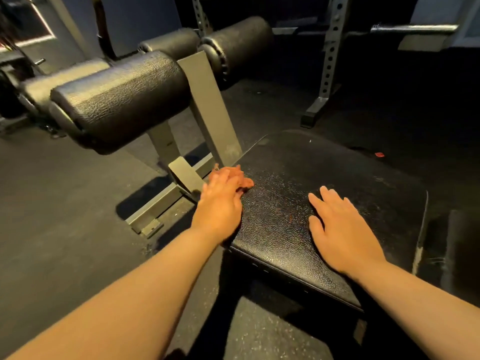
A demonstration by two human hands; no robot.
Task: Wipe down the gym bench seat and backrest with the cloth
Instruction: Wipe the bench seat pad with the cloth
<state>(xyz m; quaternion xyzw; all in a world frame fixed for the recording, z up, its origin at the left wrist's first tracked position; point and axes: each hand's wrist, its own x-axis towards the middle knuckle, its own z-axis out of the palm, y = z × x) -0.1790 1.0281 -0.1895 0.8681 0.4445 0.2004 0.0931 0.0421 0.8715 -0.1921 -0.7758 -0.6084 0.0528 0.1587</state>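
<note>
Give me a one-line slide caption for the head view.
Left hand presses an orange cloth at the black bench pad edge while the right hand rests flat on the pad.

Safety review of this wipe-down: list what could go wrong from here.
The orange cloth is bunched under the left hand at the bench pad's left edge; it could slide off onto the floor. Bunched small, it may leave patches unwiped. The right hand rests flat on the pad and may smudge it.
</note>
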